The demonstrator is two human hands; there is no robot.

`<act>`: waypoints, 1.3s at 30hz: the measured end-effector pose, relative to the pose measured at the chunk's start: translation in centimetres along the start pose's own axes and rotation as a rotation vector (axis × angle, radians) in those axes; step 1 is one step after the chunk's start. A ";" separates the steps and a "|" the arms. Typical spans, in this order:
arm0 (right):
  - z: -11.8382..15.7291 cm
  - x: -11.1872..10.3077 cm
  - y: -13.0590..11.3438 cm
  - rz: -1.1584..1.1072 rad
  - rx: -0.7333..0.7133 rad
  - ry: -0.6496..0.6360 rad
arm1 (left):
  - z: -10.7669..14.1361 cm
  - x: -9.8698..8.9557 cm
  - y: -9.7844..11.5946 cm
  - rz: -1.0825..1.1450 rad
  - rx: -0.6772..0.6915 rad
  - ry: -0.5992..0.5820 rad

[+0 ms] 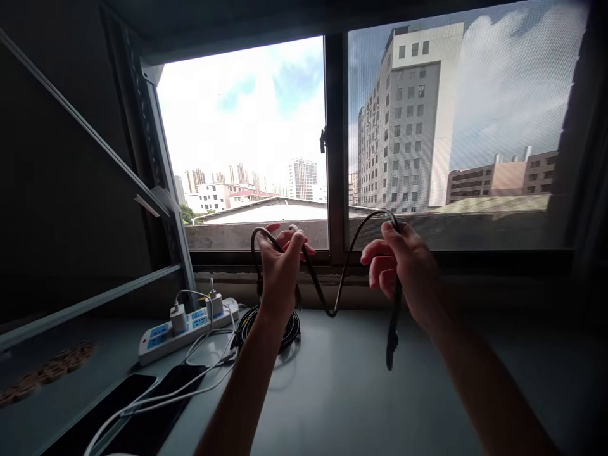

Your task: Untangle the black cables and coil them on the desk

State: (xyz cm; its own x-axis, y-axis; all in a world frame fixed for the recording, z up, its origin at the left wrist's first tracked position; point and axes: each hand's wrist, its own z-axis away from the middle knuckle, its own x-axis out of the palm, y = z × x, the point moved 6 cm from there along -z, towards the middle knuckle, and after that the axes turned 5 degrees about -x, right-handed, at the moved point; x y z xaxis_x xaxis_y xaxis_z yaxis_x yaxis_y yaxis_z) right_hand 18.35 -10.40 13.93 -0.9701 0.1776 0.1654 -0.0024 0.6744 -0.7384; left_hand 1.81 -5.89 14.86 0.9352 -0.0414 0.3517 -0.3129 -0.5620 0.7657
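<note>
Taking the power strip (166, 346) as landmark, one brown, knobbly cluster (52, 372) lies to its left, too dim to identify. Just in front of the strip, two dark flat devices (102, 408) lie on the table (342, 392), with several white cables (166, 400) crossing over them; their overlap prevents an exact count. Two white plugs (178, 318) sit in the strip. Beside its right end, one coil of black cable (293, 337) rests on the table, partly hidden by the left forearm. Above the strip's level and to its right, the left hand (280, 269) pinches one black cable (316, 288) between thumb and fingers, a loop arching over it. The cable dips in one V-shaped sag, then rises to the right hand (403, 263), farthest right of the strip, whose thumb and forefinger pinch it while its other fingers curl loosely apart. One thicker length hangs below that hand, clear of the coil.
</note>
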 end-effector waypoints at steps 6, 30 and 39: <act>0.1 -0.9 -0.6 -0.186 0.082 -0.003 | -0.4 -1.3 0.5 0.063 0.220 0.174; 0.0 -0.6 -0.1 0.635 -0.125 -0.106 | 2.1 2.8 0.2 -0.368 -0.050 -0.722; 1.2 -0.9 -2.9 0.714 -0.250 0.017 | 2.2 2.5 2.1 -0.396 0.411 -0.435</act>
State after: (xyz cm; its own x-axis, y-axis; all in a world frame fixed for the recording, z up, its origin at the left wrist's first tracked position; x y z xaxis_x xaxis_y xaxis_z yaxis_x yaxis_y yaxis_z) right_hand 18.92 -13.38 15.12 -0.7113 0.6420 -0.2861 0.6823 0.5331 -0.5002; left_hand 3.85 -9.02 16.20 0.9737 -0.0478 -0.2226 0.0710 -0.8653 0.4963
